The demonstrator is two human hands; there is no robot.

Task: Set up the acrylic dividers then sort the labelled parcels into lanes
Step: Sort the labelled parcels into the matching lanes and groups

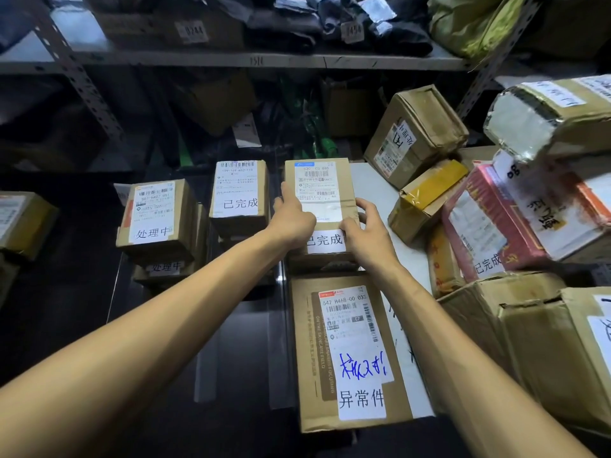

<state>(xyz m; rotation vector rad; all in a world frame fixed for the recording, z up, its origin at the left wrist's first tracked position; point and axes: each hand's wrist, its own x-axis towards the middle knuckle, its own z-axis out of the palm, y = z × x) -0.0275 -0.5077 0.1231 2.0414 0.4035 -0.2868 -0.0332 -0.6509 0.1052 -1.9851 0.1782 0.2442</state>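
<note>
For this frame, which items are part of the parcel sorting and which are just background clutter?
In play: held 已完成 parcel, left hand, right hand, 异常件 parcel, 处理中 parcel, unsorted pile.
Background: metal shelving, dark bags, green sack.

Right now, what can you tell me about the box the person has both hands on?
The box is brown cardboard, taped shut, lying flat with its top facing up. A white shipping label with barcodes covers its far half, and a white sticker printed 已完成 sits near its close edge. The left hand rests on its left side, and the right hand grips its near right corner. It lies just beyond a bigger box, on top of another box, beside a white sheet.
</note>
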